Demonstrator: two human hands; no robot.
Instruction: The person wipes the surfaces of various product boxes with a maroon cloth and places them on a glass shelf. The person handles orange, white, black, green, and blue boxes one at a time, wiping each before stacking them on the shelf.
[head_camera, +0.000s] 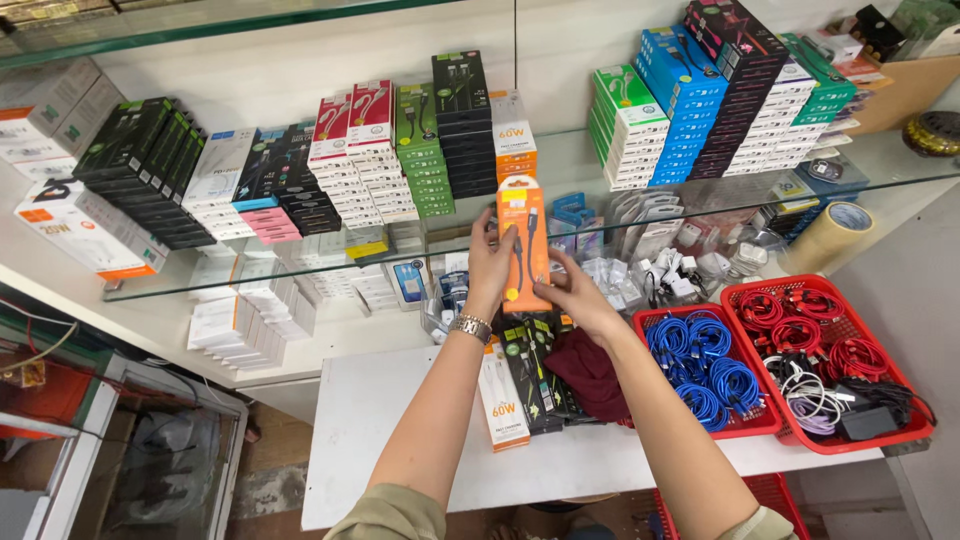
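I hold a flat orange cable box (524, 245) upright with both hands, just in front of the edge of the glass shelf (560, 160). My left hand (487, 268), with a metal watch at the wrist, grips its left side. My right hand (577, 297) grips its lower right corner. Below my hands, several black and white cable boxes (520, 385) and a dark red cloth (590, 372) lie on the white table (360, 430).
Stacks of boxed cables in white, green, black, pink and blue (690, 90) stand on the glass shelf. A red basket with blue cables (705, 365) and another with red cables (830, 350) sit at the right. A tape roll (835, 232) lies behind them.
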